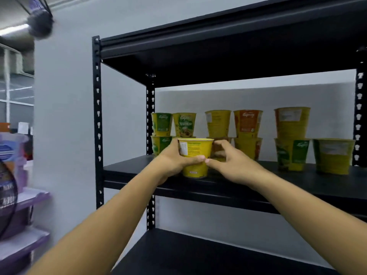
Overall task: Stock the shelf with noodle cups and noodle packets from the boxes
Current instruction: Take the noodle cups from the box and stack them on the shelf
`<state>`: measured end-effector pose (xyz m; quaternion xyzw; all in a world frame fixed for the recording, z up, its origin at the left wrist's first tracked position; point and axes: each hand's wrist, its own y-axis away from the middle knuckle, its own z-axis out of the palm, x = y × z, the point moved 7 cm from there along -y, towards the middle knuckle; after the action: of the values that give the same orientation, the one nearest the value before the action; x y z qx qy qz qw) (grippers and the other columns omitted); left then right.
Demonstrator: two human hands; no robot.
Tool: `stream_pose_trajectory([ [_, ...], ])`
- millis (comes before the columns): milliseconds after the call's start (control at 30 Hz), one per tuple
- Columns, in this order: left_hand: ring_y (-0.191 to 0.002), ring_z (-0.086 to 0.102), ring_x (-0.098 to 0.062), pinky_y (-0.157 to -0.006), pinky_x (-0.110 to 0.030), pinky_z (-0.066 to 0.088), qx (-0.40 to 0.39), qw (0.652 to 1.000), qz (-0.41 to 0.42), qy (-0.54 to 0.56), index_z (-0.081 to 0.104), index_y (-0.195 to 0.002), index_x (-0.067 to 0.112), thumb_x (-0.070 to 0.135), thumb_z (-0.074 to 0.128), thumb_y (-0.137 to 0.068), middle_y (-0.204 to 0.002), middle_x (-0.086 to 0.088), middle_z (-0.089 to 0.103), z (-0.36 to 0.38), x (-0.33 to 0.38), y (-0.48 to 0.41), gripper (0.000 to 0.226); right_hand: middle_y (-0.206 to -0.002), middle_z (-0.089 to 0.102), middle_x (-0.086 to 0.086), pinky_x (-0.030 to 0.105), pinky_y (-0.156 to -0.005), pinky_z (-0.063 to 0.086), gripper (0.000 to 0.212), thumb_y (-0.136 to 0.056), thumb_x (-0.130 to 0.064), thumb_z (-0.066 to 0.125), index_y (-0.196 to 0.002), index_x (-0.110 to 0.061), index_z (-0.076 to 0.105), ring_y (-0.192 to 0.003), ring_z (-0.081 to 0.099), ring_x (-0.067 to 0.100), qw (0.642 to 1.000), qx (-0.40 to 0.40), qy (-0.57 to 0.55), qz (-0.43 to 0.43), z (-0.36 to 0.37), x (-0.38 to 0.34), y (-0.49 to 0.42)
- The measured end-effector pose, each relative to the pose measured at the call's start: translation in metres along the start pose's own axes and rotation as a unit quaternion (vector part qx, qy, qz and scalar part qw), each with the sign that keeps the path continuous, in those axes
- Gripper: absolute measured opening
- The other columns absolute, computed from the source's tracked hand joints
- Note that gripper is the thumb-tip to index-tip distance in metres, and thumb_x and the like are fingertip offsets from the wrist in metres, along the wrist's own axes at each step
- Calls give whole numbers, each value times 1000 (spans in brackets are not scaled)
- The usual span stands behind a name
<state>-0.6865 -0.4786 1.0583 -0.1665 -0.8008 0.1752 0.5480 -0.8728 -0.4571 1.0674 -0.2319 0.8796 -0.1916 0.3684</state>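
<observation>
The left hand (173, 161) wraps its fingers and thumb round a yellow noodle cup (196, 150) standing upright near the front edge of the black shelf (258, 187). The right hand (232, 161) is cupped loosely just beside it, thumb tip meeting the left thumb at the cup's wall, gripping nothing. Behind stand more noodle cups (292, 124) stacked 2 high, and 1 single cup (333, 155) at far right.

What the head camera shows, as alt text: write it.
A person's left hand grips a yellow noodle cup standing at the front of a black shelf, the right hand curled beside it, thumb on the cup. Behind, more cups stand stacked in twos, a single cup at far right.
</observation>
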Motion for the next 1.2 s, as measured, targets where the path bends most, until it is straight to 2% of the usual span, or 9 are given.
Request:
stream_pose_trajectory([
  [67, -109, 68, -13, -89, -37, 61, -2, 1000, -5, 5, 47, -132, 31, 42, 93, -71, -122, 8, 68, -32, -10, 4, 77, -150, 51, -6, 34, -107, 43, 72, -95, -49, 66, -155, -35, 28, -134, 51, 16, 999, -31, 22, -6, 25, -22, -11],
  [167, -92, 72, -5, -71, -25, 61, -6, 1000, 4, 11, 52, -120, 30, 24, 85, -83, -110, 8, 69, -73, -21, 9, 50, -154, 48, -6, 35, -108, 42, 73, -96, -55, 61, -157, -34, 28, -137, 48, 17, 994, -81, 72, 1, 60, -44, -26],
  [233, -92, 69, -6, -66, -22, 60, 4, 1000, 2, 8, 49, -125, 26, 21, 83, -86, -111, 6, 65, -100, -32, 8, 51, -154, 47, -6, 35, -109, 42, 71, -96, -59, 56, -157, -32, 32, -137, 48, 17, 987, -103, 126, 8, 79, -55, -34],
  [300, -99, 67, -10, -70, -24, 61, 9, 1000, -1, -5, 46, -129, 24, 25, 83, -85, -115, 5, 61, -121, -42, 5, 57, -156, 45, -6, 35, -110, 41, 67, -98, -61, 51, -156, -30, 36, -139, 46, 18, 980, -111, 165, 22, 93, -61, -39],
  [467, -111, 67, -20, -89, -41, 62, 10, 1000, -9, -10, 44, -138, 26, 36, 85, -82, -126, 2, 60, -155, -69, -8, 69, -162, 36, -4, 36, -115, 32, 64, -101, -62, 44, -156, -31, 37, -147, 36, 19, 967, -134, 209, 61, 118, -56, -41],
  [700, -112, 65, -24, -91, -42, 61, 19, 999, -11, -36, 41, -144, 25, 38, 80, -87, -123, -1, 58, -171, -85, -21, 70, -163, 35, -6, 38, -120, 24, 56, -105, -58, 33, -156, -35, 39, -150, 31, 19, 956, -150, 239, 80, 127, -58, -35],
  [933, -114, 65, -24, -98, -47, 58, 14, 999, -1, -49, 42, -143, 24, 38, 75, -91, -126, 0, 59, -172, -92, -33, 63, -161, 37, -8, 40, -118, 28, 54, -106, -58, 28, -154, -38, 39, -148, 33, 19, 948, -140, 275, 73, 128, -62, -29],
  [1033, -112, 66, -23, -99, -48, 57, 12, 999, 3, -44, 44, -137, 26, 37, 75, -92, -117, 5, 61, -170, -93, -36, 56, -161, 38, -9, 41, -118, 30, 54, -106, -60, 27, -154, -39, 39, -148, 34, 19, 946, -139, 282, 75, 129, -62, -29],
  [1200, -111, 65, -23, -98, -45, 58, 16, 998, 10, -62, 44, -138, 24, 40, 77, -89, -118, 5, 60, -167, -93, -46, 60, -161, 38, -11, 43, -119, 31, 54, -105, -62, 26, -153, -41, 39, -148, 34, 19, 946, -136, 285, 75, 130, -60, -29],
])
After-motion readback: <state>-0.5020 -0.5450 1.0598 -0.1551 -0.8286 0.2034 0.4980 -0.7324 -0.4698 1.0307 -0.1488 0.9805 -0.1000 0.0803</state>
